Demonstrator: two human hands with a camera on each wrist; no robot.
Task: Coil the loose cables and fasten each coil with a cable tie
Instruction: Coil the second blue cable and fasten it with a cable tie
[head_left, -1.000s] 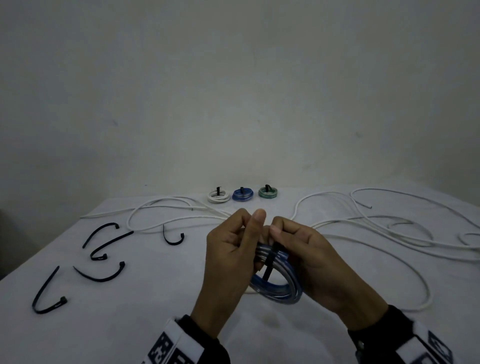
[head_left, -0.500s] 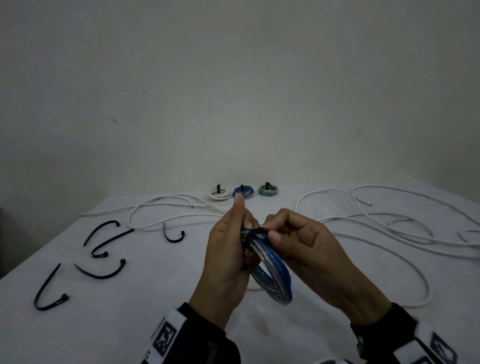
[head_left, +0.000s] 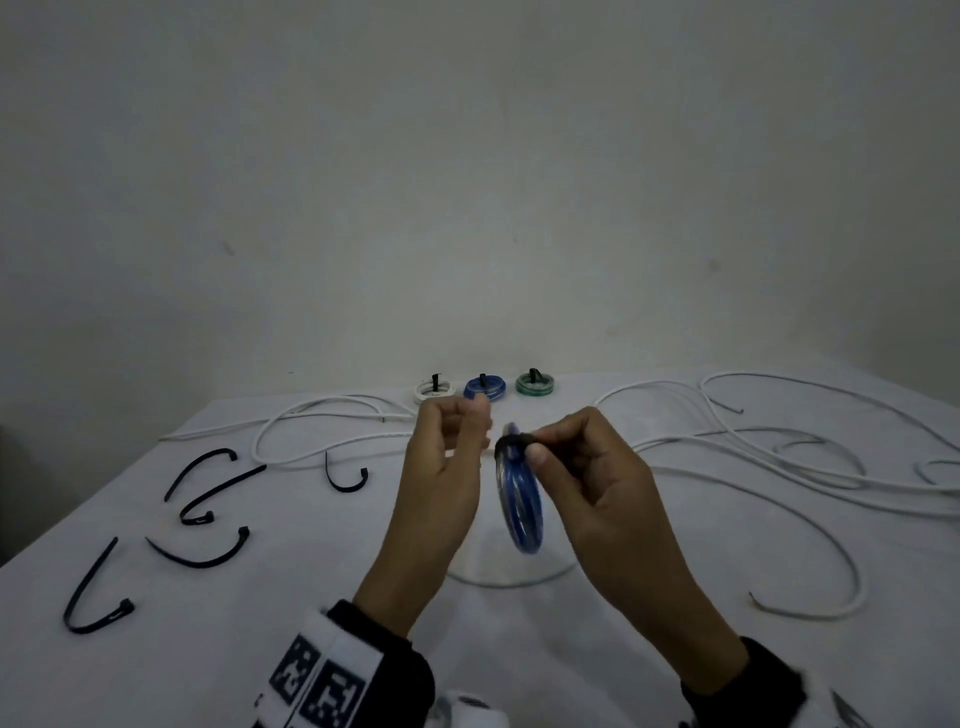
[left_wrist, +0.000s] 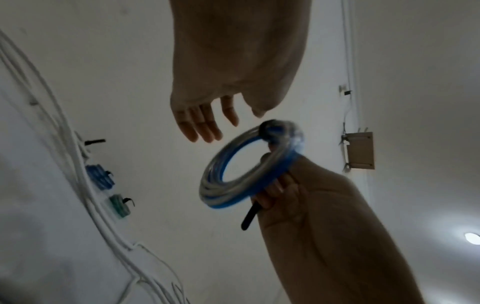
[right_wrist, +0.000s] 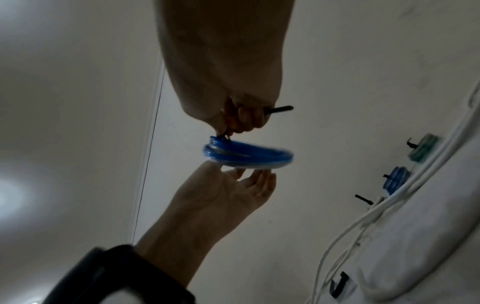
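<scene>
Right hand (head_left: 587, 483) pinches the seemingly cinched tie (head_left: 511, 442) on blue coil (head_left: 519, 506); left hand (head_left: 447, 457) hovers slack-fingered

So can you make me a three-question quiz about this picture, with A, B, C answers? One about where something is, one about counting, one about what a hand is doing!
1. Where are the finished coils?
A. In a row at the far edge of the table
B. Under the left hand
C. On the floor

2. How many loose black cable ties lie on the table?
A. Two
B. Five
C. Nine

3. What is the left hand doing?
A. Gripping a white cable
B. Pinching a tie
C. Open, holding nothing

Answers:
1 A, white, blue and green coils sit side by side near the wall.
2 B, five curved ties lie left of the hands.
3 C, its fingers are spread, while the right hand holds the blue coil.
</scene>
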